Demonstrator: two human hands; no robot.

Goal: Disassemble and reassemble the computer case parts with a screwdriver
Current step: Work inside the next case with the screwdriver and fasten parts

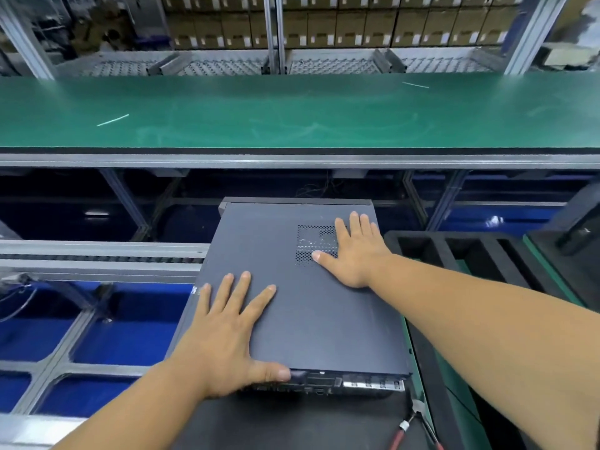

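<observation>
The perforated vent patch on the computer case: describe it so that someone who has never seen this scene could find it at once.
Start at the dark grey computer case lying flat in the middle, below the green conveyor belt. On its top panel, toward the far right, the vent patch lies under the thumb of the right hand. It is the only dotted, perforated area on an otherwise smooth panel.

The computer case (311, 306) has a matt dark-grey metal panel with a perforated vent patch (316, 243); its rear edge shows bare shiny metal. The conveyor belt (292, 112) looks like smooth green rubber, slightly scuffed. The foam tray (454, 251) is matt black.
</observation>
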